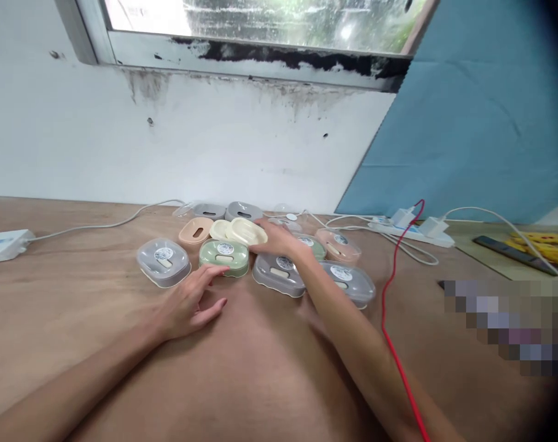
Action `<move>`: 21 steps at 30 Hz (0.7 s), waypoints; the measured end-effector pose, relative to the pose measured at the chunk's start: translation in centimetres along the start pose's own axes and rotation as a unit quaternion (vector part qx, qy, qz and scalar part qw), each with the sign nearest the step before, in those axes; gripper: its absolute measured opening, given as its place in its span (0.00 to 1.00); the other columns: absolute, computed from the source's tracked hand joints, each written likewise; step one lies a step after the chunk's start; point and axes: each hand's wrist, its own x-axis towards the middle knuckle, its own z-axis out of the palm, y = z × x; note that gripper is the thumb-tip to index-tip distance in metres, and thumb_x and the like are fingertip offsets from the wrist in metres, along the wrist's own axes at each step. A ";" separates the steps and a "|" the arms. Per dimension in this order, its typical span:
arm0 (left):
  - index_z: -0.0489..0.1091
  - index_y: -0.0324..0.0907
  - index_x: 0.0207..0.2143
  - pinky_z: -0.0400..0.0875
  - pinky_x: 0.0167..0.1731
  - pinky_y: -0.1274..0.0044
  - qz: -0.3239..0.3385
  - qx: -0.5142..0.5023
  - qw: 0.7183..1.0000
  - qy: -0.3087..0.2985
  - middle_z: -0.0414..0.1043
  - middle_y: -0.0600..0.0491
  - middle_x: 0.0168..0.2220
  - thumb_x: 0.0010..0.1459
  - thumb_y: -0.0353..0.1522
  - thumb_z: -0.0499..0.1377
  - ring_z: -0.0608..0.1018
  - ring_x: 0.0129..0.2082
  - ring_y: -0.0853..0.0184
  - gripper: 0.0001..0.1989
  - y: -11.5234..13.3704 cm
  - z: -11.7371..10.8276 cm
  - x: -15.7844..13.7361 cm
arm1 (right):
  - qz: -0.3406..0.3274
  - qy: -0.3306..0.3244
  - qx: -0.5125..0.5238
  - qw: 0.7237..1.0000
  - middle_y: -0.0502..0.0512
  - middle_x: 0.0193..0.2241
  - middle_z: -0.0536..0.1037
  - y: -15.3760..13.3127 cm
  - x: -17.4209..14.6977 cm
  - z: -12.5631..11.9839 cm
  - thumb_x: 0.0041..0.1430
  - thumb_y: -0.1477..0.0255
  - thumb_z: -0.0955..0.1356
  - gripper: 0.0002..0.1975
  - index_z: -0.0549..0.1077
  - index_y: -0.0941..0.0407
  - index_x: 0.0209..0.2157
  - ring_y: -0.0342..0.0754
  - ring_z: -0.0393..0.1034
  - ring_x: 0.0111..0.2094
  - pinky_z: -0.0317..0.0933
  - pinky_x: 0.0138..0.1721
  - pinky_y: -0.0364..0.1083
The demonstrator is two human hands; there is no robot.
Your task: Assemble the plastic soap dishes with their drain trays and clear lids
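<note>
My left hand (193,302) lies with thumb and fingers apart, its fingertips at the front of a green oval box (214,250) that looks like a soap box with a clear lid and round sticker. My right hand (277,238) reaches over the group and grips the right edge of a cream oval dish (246,232). Another cream dish (220,229) is partly under it. Left of the green box sits a grey lidded box (163,265). Two more grey lidded boxes, one near my right forearm (272,277), stand in front; my arm partly hides them.
Behind are an uncovered peach box (194,232), grey boxes (244,210) and clear lids (285,210). A peach lidded box (337,245) stands right. A red cable (389,325) crosses beside my right forearm. Power strips (412,233) with white cords lie at both sides.
</note>
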 end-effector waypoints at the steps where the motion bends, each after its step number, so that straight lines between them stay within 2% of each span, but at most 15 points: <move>1: 0.58 0.51 0.68 0.80 0.46 0.68 0.002 0.002 1.000 -0.003 0.72 0.45 0.58 0.69 0.32 0.60 0.80 0.47 0.59 0.28 0.0 0.0 0.0 | -0.002 -0.003 -0.001 1.000 0.63 0.64 0.77 0.1 0.2 0.4 0.61 0.58 0.76 0.38 0.65 0.53 0.68 0.63 0.70 0.64 0.58 0.66 0.59; 3: 0.57 0.51 0.69 0.80 0.47 0.67 0.004 0.006 1.000 -0.006 0.72 0.44 0.58 0.70 0.32 0.60 0.79 0.47 0.59 0.28 -0.1 0.0 0.0 | -0.002 0.003 -0.004 1.000 0.63 0.62 0.79 0.2 0.3 0.6 0.61 0.57 0.76 0.38 0.67 0.54 0.67 0.62 0.73 0.62 0.61 0.63 0.57; 6: 0.57 0.51 0.69 0.79 0.47 0.67 0.004 0.008 1.000 0.000 0.72 0.45 0.57 0.71 0.32 0.59 0.78 0.47 0.59 0.28 -0.4 0.2 0.0 | 0.003 0.044 -0.020 0.999 0.64 0.61 0.78 0.1 0.3 -0.3 0.56 0.57 0.79 0.40 0.69 0.55 0.66 0.63 0.72 0.62 0.63 0.60 0.55; 8: 0.57 0.51 0.69 0.78 0.48 0.67 0.003 0.007 1.000 0.016 0.72 0.46 0.56 0.71 0.33 0.59 0.78 0.47 0.60 0.27 -0.6 0.3 0.0 | 0.013 0.077 -0.033 0.996 0.66 0.58 0.80 -0.3 0.0 -1.4 0.55 0.56 0.78 0.35 0.74 0.57 0.60 0.64 0.73 0.58 0.65 0.56 0.55; 11: 0.57 0.52 0.69 0.78 0.43 0.69 -0.013 0.004 0.998 0.060 0.72 0.47 0.55 0.71 0.34 0.61 0.77 0.45 0.60 0.28 -0.6 0.5 0.0 | 0.022 0.096 -0.030 0.995 0.63 0.44 0.84 -0.9 -1.1 -3.7 0.57 0.53 0.76 0.24 0.80 0.57 0.46 0.61 0.77 0.45 0.66 0.44 0.52; 13: 0.55 0.53 0.71 0.77 0.41 0.69 -0.033 -0.005 0.992 0.118 0.70 0.45 0.58 0.69 0.37 0.63 0.77 0.46 0.59 0.33 -0.4 0.5 0.0 | -0.009 0.047 0.020 0.999 0.57 0.39 0.84 -1.2 -2.2 -5.1 0.54 0.54 0.78 0.23 0.81 0.55 0.44 0.57 0.77 0.40 0.65 0.38 0.50; 16: 0.50 0.52 0.74 0.78 0.47 0.64 -0.039 -0.028 0.981 0.188 0.62 0.41 0.66 0.63 0.42 0.70 0.76 0.52 0.54 0.45 -0.1 0.3 0.1 | -0.082 -0.131 0.087 0.984 0.52 0.43 0.84 -2.0 -3.8 -6.1 0.44 0.52 0.82 0.30 0.83 0.50 0.48 0.55 0.77 0.42 0.65 0.38 0.48; 18: 0.50 0.52 0.75 0.77 0.53 0.60 -0.025 -0.037 0.984 0.170 0.58 0.39 0.69 0.58 0.45 0.73 0.75 0.57 0.50 0.50 0.1 0.2 0.0 | -0.096 -0.214 0.071 0.969 0.51 0.46 0.84 -2.9 -4.6 -5.9 0.38 0.51 0.83 0.34 0.82 0.48 0.47 0.56 0.78 0.45 0.65 0.37 0.47; 21: 0.54 0.51 0.74 0.77 0.56 0.60 0.003 -0.051 0.994 0.095 0.63 0.40 0.68 0.57 0.45 0.74 0.77 0.57 0.49 0.49 0.4 0.1 -0.1 | -0.067 -0.225 0.006 0.972 0.51 0.45 0.83 -4.7 -5.3 -5.0 0.34 0.48 0.83 0.38 0.80 0.48 0.48 0.57 0.77 0.43 0.63 0.32 0.47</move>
